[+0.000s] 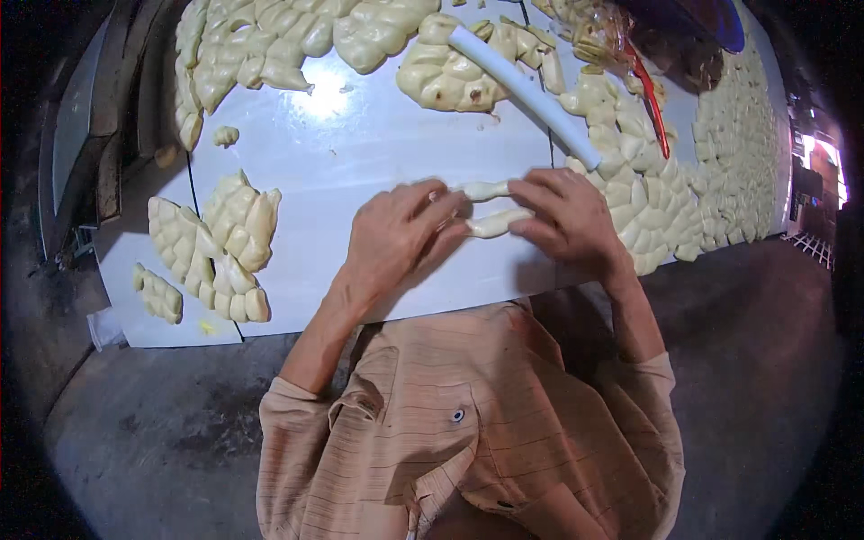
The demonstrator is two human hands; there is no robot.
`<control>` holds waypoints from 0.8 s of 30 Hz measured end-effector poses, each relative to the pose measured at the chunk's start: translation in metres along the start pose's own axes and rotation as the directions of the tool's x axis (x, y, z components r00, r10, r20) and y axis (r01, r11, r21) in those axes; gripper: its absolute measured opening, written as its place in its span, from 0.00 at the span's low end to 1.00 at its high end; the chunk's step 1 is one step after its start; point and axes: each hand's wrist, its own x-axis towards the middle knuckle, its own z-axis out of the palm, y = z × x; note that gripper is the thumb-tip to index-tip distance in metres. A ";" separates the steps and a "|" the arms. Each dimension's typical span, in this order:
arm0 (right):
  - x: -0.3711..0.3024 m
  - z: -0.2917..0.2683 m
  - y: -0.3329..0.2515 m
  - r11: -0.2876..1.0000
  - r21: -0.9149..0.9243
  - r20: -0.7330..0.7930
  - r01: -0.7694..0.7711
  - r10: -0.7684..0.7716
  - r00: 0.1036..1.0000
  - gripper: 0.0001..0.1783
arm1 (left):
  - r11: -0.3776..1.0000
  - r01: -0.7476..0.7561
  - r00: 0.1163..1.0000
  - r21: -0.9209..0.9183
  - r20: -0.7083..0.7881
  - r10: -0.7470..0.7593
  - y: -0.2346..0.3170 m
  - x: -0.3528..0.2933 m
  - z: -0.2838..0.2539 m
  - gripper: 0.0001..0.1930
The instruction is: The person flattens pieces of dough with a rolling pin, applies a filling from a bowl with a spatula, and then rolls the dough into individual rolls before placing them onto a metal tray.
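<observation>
Two strands of pale, smooth dough (493, 224) run side by side between my hands, just above or on the white tabletop. Whether they form one loop I cannot tell, since their ends are hidden by my fingers. My left hand (396, 225) is closed, with bent fingers around the left ends. Curled fingers of my right hand (567, 216) grip the right ends. Beyond my right hand lies a long pale-blue rod (526, 94), slanting across the table. One end of it rests on a lumpy dough mass (441, 76).
Clumped dough pieces (238, 225) lie at the left. More dough (270, 40) spreads along the far side, and a broad sheet of flattened pieces (738, 153) covers the right. A red, narrow tool (650, 103) lies near a clear plastic bag (603, 31). The table's near edge (423, 310) meets my body.
</observation>
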 end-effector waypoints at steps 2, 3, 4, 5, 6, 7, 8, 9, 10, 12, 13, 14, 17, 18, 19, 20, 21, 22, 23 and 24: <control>-0.012 0.003 0.002 1.000 -0.014 0.096 0.025 -0.024 0.995 0.20 | 0.999 -0.033 0.997 -0.003 0.069 0.033 0.006 -0.007 -0.001 0.15; -0.017 0.005 0.002 0.999 -0.024 0.144 0.037 -0.033 0.989 0.21 | 0.997 -0.073 0.988 -0.014 0.136 0.074 0.009 -0.007 -0.001 0.14; -0.021 0.011 0.001 0.998 -0.055 0.150 0.019 -0.010 0.989 0.20 | 0.998 -0.063 0.984 0.024 0.170 0.057 0.009 -0.009 0.008 0.14; -0.022 0.014 0.006 0.998 -0.056 0.150 0.020 -0.012 0.989 0.20 | 0.998 -0.062 0.984 0.025 0.169 0.057 0.006 -0.011 0.011 0.14; -0.022 0.018 0.011 0.998 -0.057 0.091 0.034 -0.028 0.995 0.19 | 0.998 -0.042 0.988 0.055 0.153 0.033 0.002 -0.013 0.012 0.12; -0.023 0.019 0.014 0.997 -0.060 0.031 0.046 -0.045 0.999 0.18 | 0.996 -0.022 0.991 0.084 0.136 0.010 -0.001 -0.013 0.014 0.11; -0.023 0.019 0.013 0.997 -0.059 0.029 0.045 -0.044 0.999 0.18 | 0.999 0.032 0.999 0.025 0.029 -0.033 -0.003 -0.012 0.016 0.08; -0.021 0.017 0.009 0.998 -0.062 0.039 -0.001 0.003 0.999 0.16 | 0.999 0.032 0.999 0.000 -0.037 -0.032 -0.005 -0.009 0.014 0.07; -0.019 0.015 0.006 0.997 -0.066 0.049 -0.047 0.050 0.998 0.14 | 0.998 0.046 0.999 0.030 -0.009 -0.046 -0.006 -0.011 0.012 0.08; -0.016 0.008 0.004 0.999 -0.044 0.053 -0.032 0.034 0.998 0.14 | 0.996 0.062 0.998 0.064 0.019 -0.063 -0.005 -0.013 0.009 0.10; -0.015 0.007 0.004 1.000 -0.023 0.057 -0.016 0.017 0.998 0.13 | 0.998 0.053 0.997 0.043 0.062 -0.055 -0.002 -0.012 0.008 0.10; -0.017 0.010 0.007 1.000 -0.020 0.057 -0.012 0.013 0.998 0.13 | 0.999 0.045 0.993 0.022 0.105 -0.047 -0.001 -0.012 0.006 0.10; -0.022 0.016 0.015 0.999 -0.042 0.043 0.014 -0.013 0.999 0.13 | 0.993 -0.006 0.995 0.116 0.099 -0.006 -0.005 -0.014 0.009 0.10; -0.020 0.015 0.017 0.999 -0.024 0.025 0.024 -0.023 0.999 0.13 | 0.994 0.030 0.992 0.104 0.119 -0.043 -0.001 -0.010 0.002 0.11; -0.019 0.014 0.017 0.999 -0.007 0.006 0.034 -0.034 0.999 0.13 | 0.994 0.031 0.992 0.103 0.120 -0.043 -0.001 -0.008 0.000 0.11; -0.017 0.011 0.016 0.999 -0.007 0.007 0.033 -0.033 0.999 0.13 | 0.993 0.024 0.994 0.113 0.106 -0.036 -0.002 -0.006 -0.001 0.12; -0.015 0.007 0.014 1.000 0.001 0.000 0.007 -0.007 1.000 0.14 | 0.992 0.020 0.995 0.126 0.090 -0.031 -0.003 -0.005 -0.003 0.12; -0.013 0.005 0.012 1.000 0.008 -0.006 -0.020 0.020 1.000 0.15 | 0.993 0.013 0.996 0.115 0.089 -0.023 -0.006 -0.002 -0.004 0.12; -0.011 0.006 0.011 1.000 0.009 -0.005 -0.019 0.019 1.000 0.15 | 0.993 0.014 0.996 0.115 0.088 -0.025 -0.009 -0.002 -0.001 0.12; -0.007 0.007 0.012 0.994 0.025 0.051 -0.103 0.102 0.993 0.16 | 0.995 0.044 0.994 0.086 0.100 -0.053 -0.013 -0.001 0.003 0.10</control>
